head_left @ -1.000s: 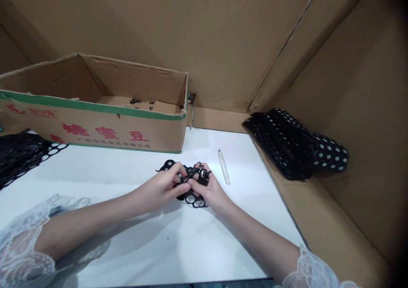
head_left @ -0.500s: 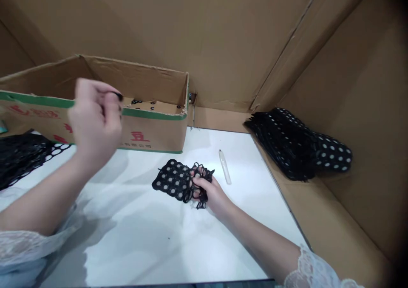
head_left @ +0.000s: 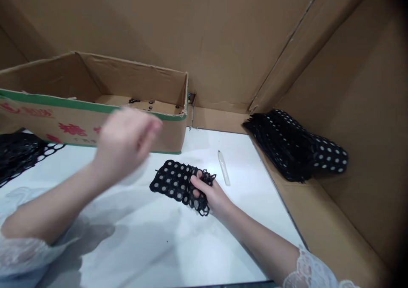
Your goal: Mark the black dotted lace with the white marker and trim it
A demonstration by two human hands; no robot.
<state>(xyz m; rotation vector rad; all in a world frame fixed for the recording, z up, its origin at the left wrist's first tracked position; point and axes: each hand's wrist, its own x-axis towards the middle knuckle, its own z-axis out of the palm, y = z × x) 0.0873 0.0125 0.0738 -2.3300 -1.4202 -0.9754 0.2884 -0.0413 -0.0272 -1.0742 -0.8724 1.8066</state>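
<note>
My right hand (head_left: 212, 192) grips the end of a black sheet with grey round dots (head_left: 170, 177), its thumb lying on top. Small black loops stick out from the sheet's edge around the fingers. My left hand (head_left: 126, 139) is a closed fist, smeared by motion, in front of the cardboard box (head_left: 165, 133). Whatever its fingers may hold is hidden. Inside the box lie several small black rings (head_left: 135, 101).
A white pen-like tool (head_left: 223, 168) lies on the white table (head_left: 178, 254) beyond my right hand. Black dotted sheets (head_left: 293, 145) are heaped at the right against the cardboard wall (head_left: 357, 88). Black netting with round holes (head_left: 19, 154) lies at the far left.
My left hand has moved right and down, away from above the box's front edge; the small black bit at its fingertips no longer shows. My right hand keeps its hold, and the loops look flatter.
</note>
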